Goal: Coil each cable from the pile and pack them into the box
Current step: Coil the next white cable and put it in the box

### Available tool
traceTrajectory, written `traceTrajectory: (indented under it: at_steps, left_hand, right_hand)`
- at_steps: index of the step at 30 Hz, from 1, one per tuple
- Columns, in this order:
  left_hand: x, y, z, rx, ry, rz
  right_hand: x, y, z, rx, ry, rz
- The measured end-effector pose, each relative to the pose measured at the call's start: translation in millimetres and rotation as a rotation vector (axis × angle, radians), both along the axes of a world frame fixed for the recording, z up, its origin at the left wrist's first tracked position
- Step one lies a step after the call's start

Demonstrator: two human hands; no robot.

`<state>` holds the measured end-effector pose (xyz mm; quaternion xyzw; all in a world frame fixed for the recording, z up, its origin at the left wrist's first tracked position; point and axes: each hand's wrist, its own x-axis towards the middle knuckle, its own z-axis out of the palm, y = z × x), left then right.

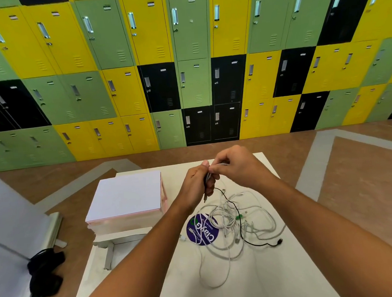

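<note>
- While both hands hover above the table (pixel 275 279), the left hand (pixel 196 184) is curled round a small bunch of cable (pixel 207 178), and the right hand (pixel 234 167) pinches its top strands.
- Below them, the pile (pixel 225 216) lies mid-table: thin, rubbery white and grey loops, loosely tangled.
- One black cable (pixel 260 245) snakes from the left hand through the pile, its plug resting near the right edge.
- Box (pixel 125 194): square, flat white lid closed, pale pink sides, sitting far-left on the table.
- Round purple sticker (pixel 203 233) under the pile reads "ClayGo"; the smaller print is unreadable.
- Bare white tabletop stretches nearest the person.
</note>
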<state>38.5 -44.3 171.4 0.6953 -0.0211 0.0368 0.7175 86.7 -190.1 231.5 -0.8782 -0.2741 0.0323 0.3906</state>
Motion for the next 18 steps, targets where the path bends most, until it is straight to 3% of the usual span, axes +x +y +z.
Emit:
traceTrajectory:
  at_steps: [3,6,18]
  left_hand:
    - [-1,-1,2,-0.136,0.075,-0.024]
    - [-2,-2,2,-0.236,0.127,-0.053]
    - [-3,-2,2,-0.354,0.088,-0.062]
  right_hand:
    - [1,1,-4,0.132,0.001,-0.097]
    - [5,-2,-9,0.167,0.050,-0.035]
    - [7,-9,-13,0.317,0.280,0.069]
